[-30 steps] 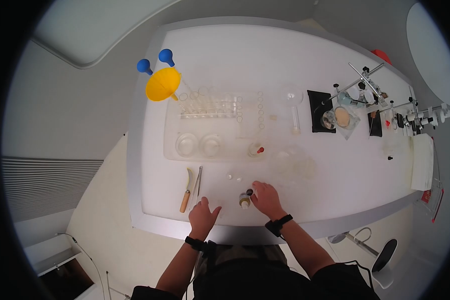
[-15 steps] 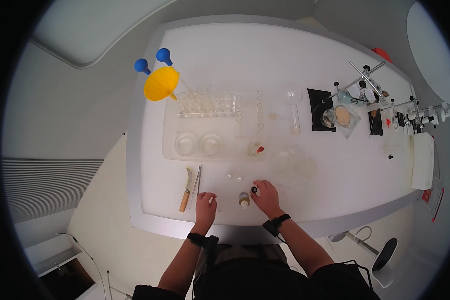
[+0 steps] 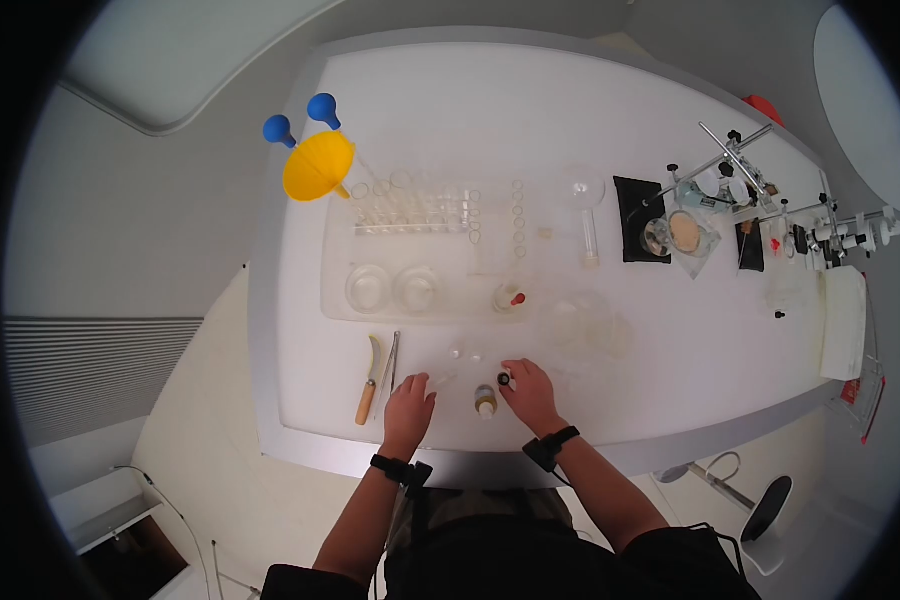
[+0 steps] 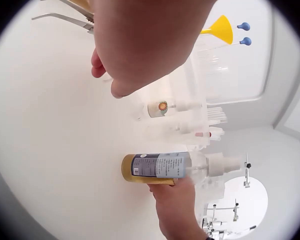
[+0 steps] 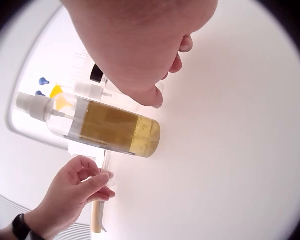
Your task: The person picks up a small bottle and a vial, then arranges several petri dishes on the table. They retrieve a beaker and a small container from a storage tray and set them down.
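Observation:
My right hand (image 3: 532, 395) grips a small clear bottle with a black cap (image 5: 96, 73); the palm and thumb hide much of its body in the right wrist view. My left hand (image 3: 407, 415) pinches a small clear piece (image 5: 110, 178) between thumb and fingers; its exact kind I cannot tell. Between the hands stands a spray bottle (image 3: 486, 400) of amber liquid with a white pump top and a printed label. Two small white-topped bottles (image 3: 457, 352) stand just beyond; one shows an orange emblem (image 4: 163, 106) in the left wrist view.
Left of the left hand lie a wooden-handled curved knife (image 3: 367, 395) and metal tweezers (image 3: 394, 362). Farther back, a clear tray (image 3: 335, 308) holds glass dishes and a test tube rack (image 3: 410, 229). A yellow funnel (image 3: 318, 167) stands at its corner, a round-bottomed flask (image 3: 587, 190) right of it.
The left hand has gone from spread fingers to a pinch on the small clear piece, turning slightly inward. The right hand has tipped the black-capped bottle and moved it slightly away from the spray bottle.

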`<move>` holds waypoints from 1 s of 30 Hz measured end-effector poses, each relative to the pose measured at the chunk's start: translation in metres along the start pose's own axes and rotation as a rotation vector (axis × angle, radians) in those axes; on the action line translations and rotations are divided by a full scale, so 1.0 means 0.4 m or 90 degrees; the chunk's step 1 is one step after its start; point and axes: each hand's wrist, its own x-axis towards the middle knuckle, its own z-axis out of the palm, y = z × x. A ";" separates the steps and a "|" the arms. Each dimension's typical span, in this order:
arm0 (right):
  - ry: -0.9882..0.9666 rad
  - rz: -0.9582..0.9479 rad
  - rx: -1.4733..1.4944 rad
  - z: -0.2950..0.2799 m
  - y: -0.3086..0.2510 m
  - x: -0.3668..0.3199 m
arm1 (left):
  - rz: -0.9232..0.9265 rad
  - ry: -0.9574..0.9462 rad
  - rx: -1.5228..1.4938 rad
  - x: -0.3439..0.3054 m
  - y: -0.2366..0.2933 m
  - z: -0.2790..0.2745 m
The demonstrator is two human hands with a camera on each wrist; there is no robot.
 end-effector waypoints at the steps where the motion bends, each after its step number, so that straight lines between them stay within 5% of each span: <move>1: -0.008 0.004 -0.003 -0.001 -0.002 0.002 | 0.034 0.009 0.066 0.005 0.011 -0.003; 6: -0.021 0.045 0.017 -0.010 -0.019 0.002 | 0.054 -0.036 0.202 0.021 0.023 -0.009; 17: -0.022 -0.046 0.079 -0.016 -0.024 0.020 | 0.046 0.063 -0.151 0.050 0.011 0.043; 30: -0.010 -0.072 0.077 0.009 -0.037 0.057 | 0.023 0.071 -0.171 0.103 0.036 0.104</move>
